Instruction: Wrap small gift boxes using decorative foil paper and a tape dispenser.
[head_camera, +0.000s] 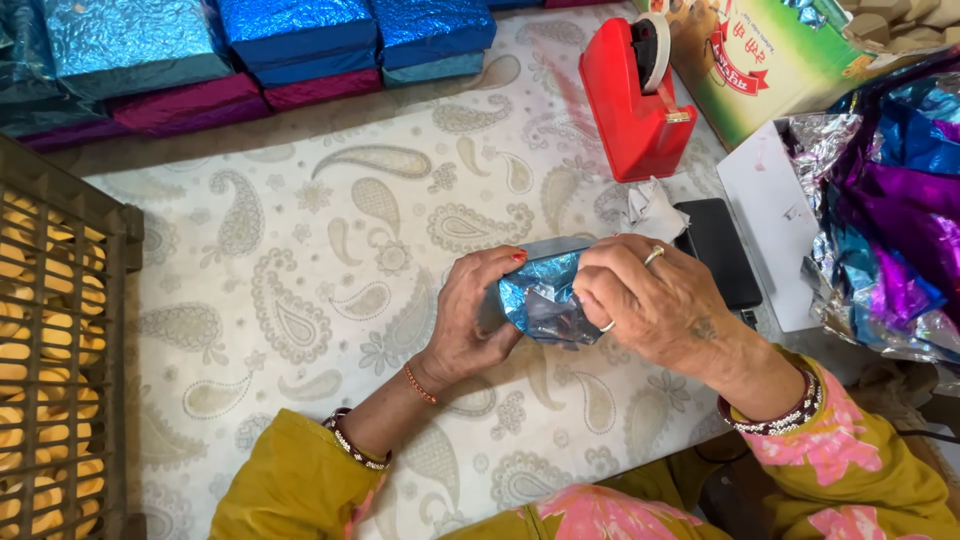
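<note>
Both my hands hold a small box wrapped in shiny blue foil paper (543, 296) just above the paisley cloth. My left hand (474, 318) cups its left side, fingers curled over the top. My right hand (650, 300), with rings on two fingers, pinches the folded foil at the box's right end. Most of the box is hidden between the palms.
A red tape dispenser (632, 100) stands behind the hands. A black phone (718, 250) and crumpled white scrap (652, 210) lie close by. Loose foil sheets (890, 220) pile at right. Wrapped blue and magenta boxes (290, 45) line the back. A brown crate (60, 350) sits left.
</note>
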